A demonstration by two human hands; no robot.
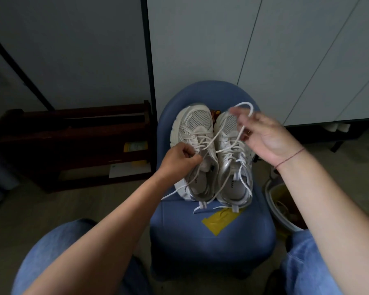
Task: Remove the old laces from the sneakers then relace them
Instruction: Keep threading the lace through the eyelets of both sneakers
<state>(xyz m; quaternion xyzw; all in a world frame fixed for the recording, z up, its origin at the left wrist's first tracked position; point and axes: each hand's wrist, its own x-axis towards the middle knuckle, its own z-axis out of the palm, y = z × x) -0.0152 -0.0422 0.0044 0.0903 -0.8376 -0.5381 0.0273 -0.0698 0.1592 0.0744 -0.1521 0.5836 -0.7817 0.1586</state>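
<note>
Two sneakers stood side by side, touching, on the seat of a chair (211,241), toes toward its back. The left hand (179,159) lay over the left-side sneaker (192,122) and pinched the laces (197,138) near its tongue. The right hand (266,135) was raised above the right-side sneaker (232,169), a loop of the laces over its fingers. A strip of tape (222,220) lay on the seat before the heels. A rack (73,135) stood left of the chair, a bin (281,211) right of it, cabinets (285,50) behind.

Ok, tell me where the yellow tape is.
Head view, right of centre: the yellow tape lies on the blue chair seat, by the heel of the right sneaker.
</note>
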